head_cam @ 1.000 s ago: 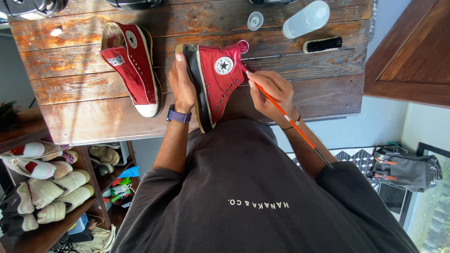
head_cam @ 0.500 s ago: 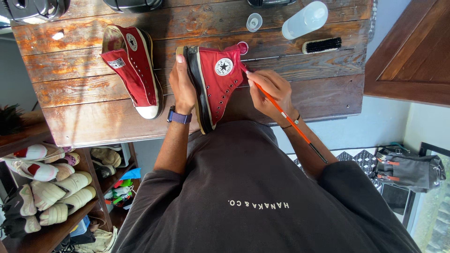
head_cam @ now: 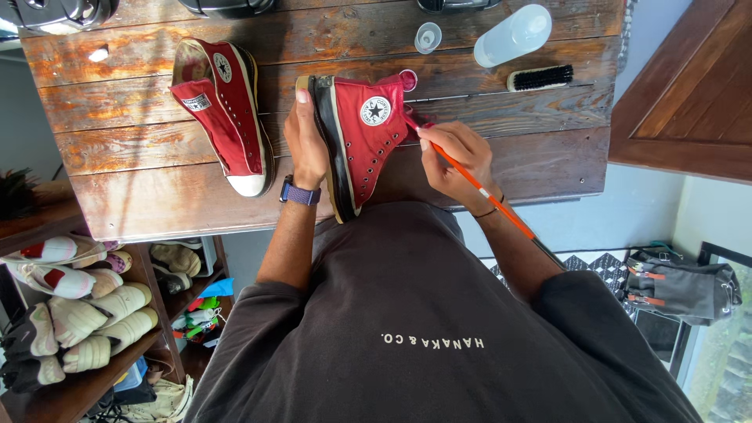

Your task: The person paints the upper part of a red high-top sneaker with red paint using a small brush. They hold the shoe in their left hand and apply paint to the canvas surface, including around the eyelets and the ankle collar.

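Bracing a red high-top sneaker (head_cam: 364,141) on its side at the near edge of the wooden table (head_cam: 501,149), left hand (head_cam: 305,145) clasps the sole, steadying it; right hand (head_cam: 454,157) pinches an orange-handled brush (head_cam: 482,192) at the ankle. Beyond: second sneaker (head_cam: 227,110), scrub brush (head_cam: 540,77), pale bottle (head_cam: 513,35), small cap (head_cam: 428,36).

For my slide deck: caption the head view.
Left hand steadies red sneaker; right hand applies orange-handled brush.

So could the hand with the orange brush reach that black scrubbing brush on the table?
Probably yes. The black scrubbing brush lies in the open beyond the right hand, with bare wooden table between them. But the fingers already hold the orange brush.
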